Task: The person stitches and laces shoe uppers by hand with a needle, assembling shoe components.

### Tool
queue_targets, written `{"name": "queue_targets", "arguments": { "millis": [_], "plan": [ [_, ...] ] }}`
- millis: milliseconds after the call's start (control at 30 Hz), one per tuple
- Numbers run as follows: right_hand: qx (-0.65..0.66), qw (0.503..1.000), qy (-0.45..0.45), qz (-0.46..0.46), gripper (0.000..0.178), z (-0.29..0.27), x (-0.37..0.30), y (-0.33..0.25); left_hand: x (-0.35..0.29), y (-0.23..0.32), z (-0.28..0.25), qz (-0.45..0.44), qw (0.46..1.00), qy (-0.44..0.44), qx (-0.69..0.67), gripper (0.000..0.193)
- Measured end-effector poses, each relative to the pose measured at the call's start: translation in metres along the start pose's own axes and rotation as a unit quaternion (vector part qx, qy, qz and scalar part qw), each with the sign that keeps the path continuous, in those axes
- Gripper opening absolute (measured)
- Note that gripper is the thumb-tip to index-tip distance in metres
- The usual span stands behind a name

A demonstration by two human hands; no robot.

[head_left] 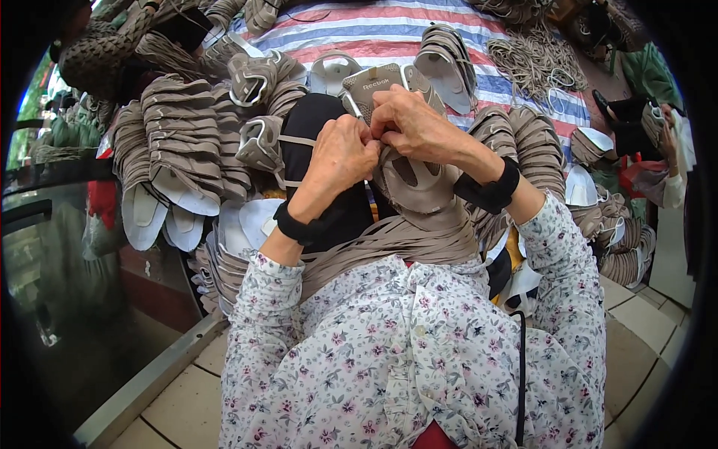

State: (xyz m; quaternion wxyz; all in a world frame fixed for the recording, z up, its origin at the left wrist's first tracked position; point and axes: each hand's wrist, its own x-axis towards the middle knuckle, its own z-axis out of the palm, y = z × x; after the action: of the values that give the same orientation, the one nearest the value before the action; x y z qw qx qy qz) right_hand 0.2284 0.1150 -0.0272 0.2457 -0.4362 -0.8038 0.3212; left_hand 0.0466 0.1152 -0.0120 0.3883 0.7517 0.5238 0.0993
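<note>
My left hand [338, 159] and my right hand [413, 123] meet fingertip to fingertip over a taupe shoe upper [415, 179] that rests on a black form [314, 127]. Both hands pinch a thin lace or strap at the upper's top edge, just below its grey tongue piece [372, 82]. A bundle of taupe laces [389, 239] drapes over my lap beneath the upper. Each wrist wears a black band, and my sleeves are a white floral print.
Stacks of taupe shoe uppers [183, 138] pile up on the left and more stacks [535, 150] on the right, on a striped red, white and blue tarp [389, 34]. Loose laces [538, 63] lie at the back right. Another person [658, 150] sits at the far right. Tiled floor [636, 329] lies below.
</note>
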Motion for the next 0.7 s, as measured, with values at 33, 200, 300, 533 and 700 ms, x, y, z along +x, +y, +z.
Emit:
{"name": "queue_targets", "arguments": {
  "millis": [33, 200, 300, 533, 700],
  "plan": [
    [0.032, 0.999, 0.009, 0.013, 0.011, -0.001, -0.001, -0.001, 0.000, -0.002, -0.003, -0.016, 0.998, -0.030, -0.054, 0.028],
    [0.068, 0.998, 0.016, 0.012, 0.009, -0.008, -0.005, -0.006, -0.012, -0.019, -0.002, -0.016, 0.983, -0.062, -0.173, 0.032],
    [0.068, 0.997, 0.022, 0.002, 0.008, -0.010, -0.003, -0.008, -0.013, -0.023, -0.001, -0.044, 0.970, -0.085, -0.223, 0.032],
    [0.058, 0.998, 0.030, 0.003, 0.009, -0.012, -0.007, -0.009, -0.016, -0.020, 0.021, 0.044, 0.991, 0.050, -0.112, 0.026],
    [0.070, 0.997, 0.035, -0.006, 0.010, -0.013, -0.008, -0.011, -0.018, -0.001, 0.000, 0.230, 0.932, 0.262, 0.099, 0.011]
  ]
}}
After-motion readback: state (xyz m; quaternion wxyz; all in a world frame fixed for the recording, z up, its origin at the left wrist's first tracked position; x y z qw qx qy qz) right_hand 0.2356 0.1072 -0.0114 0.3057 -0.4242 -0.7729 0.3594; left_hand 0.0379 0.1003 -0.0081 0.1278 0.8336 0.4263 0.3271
